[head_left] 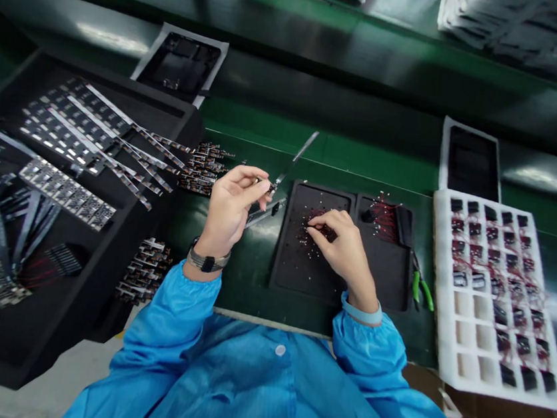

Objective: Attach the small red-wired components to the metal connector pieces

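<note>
My left hand (235,203) is closed, pinching a small circuit board (273,187) between thumb and fingers above the bench. A thin flat ribbon strip (305,148) sticks up and away from that board. Below the fingers, another strip (264,214) with a dark piece at its end slants over the bench. My right hand (338,239) is over the black divided tray (310,281), thumb and fingertips pinched together at a heap of tiny white-ended parts with red wires (311,221). Whatever lies between those fingertips is too small to make out.
Green-handled pliers (421,289) lie at the tray's right edge. A white foam tray (472,312) of black wired parts stands further right. On the left, a large black foam tray (117,251) carries boards and ribbon strips. Stacked boards (205,168) sit beside it. Two framed dark panels (179,63) (473,157) are behind.
</note>
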`<state>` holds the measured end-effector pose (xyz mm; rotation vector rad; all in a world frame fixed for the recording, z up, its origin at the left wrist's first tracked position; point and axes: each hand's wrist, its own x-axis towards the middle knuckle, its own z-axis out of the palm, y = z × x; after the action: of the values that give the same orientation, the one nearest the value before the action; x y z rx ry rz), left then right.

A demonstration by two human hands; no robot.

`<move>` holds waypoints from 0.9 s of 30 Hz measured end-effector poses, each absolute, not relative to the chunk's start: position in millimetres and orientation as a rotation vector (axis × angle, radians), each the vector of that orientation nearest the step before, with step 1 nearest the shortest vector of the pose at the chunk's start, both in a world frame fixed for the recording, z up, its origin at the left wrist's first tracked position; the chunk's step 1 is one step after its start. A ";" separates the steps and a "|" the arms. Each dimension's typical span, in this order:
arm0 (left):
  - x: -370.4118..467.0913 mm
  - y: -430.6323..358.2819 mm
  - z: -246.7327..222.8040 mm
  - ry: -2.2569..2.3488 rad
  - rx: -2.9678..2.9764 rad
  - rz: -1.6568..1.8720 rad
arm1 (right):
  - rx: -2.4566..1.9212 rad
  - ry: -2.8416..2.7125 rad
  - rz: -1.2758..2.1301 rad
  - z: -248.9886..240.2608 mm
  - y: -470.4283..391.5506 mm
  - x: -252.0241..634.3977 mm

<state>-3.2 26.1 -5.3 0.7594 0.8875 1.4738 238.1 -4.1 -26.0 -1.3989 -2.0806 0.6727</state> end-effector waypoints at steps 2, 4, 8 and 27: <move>-1.8 26.4 -7.4 0.903 0.759 1.476 | -1.430 -2.098 0.649 -27.7 -2.4 236.3; -0.4 26.1 -9.4 0.933 0.779 1.473 | -1.465 -2.079 0.620 -27.8 0.4 239.2; 0.9 25.8 -13.1 1.015 0.810 1.481 | -1.556 -1.961 0.585 -24.0 6.2 254.9; 5.8 23.5 -16.1 1.012 0.819 1.419 | -1.423 -2.224 0.855 -27.0 8.7 246.5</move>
<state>5.8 23.5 -16.1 0.8190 1.0120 1.4192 246.5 8.7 -27.0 -1.4225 -2.2239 0.8551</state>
